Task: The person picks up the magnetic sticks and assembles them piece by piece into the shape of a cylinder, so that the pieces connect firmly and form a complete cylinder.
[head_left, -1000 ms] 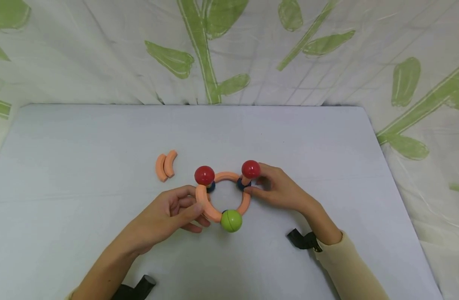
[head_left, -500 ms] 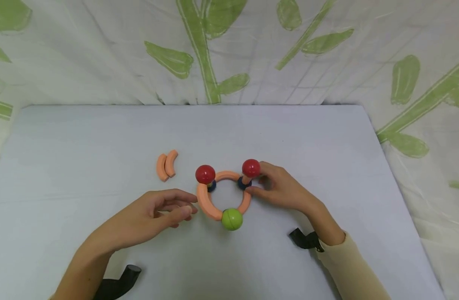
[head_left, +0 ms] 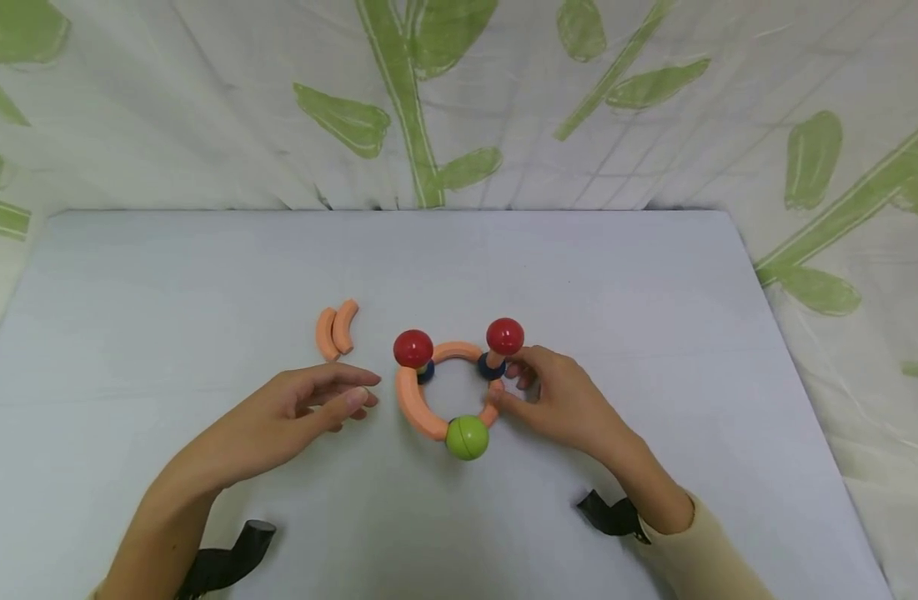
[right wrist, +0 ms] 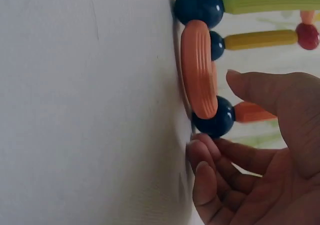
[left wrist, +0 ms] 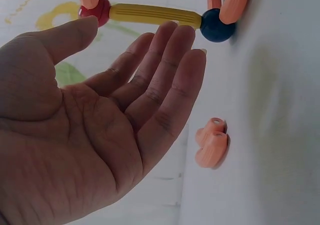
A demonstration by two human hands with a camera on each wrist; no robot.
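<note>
A toy ring of orange arcs [head_left: 413, 408] lies mid-table, joined by dark blue balls. A green ball [head_left: 467, 437] sits at its near side, and two red balls [head_left: 413, 348] [head_left: 505, 335] stand on short posts at the back. My right hand [head_left: 511, 385] grips the ring's right side: the thumb is on the arc and curled fingers are against the blue ball [right wrist: 215, 122] under the right post. My left hand [head_left: 353, 392] hovers just left of the ring, its fingers straight [left wrist: 165, 80] and holding nothing. Two loose orange arcs [head_left: 335, 329] [left wrist: 211, 147] lie side by side beyond the left hand.
The pale grey table [head_left: 616, 292] ends at a white curtain with green leaves [head_left: 504, 100] at the back and right. Black wrist straps [head_left: 226, 562] [head_left: 612, 515] show near the front edge.
My left hand has let go of the ring's left arc and drawn back to the left, fingers straightening. My right hand has slid from the right post down toward the ring's lower right.
</note>
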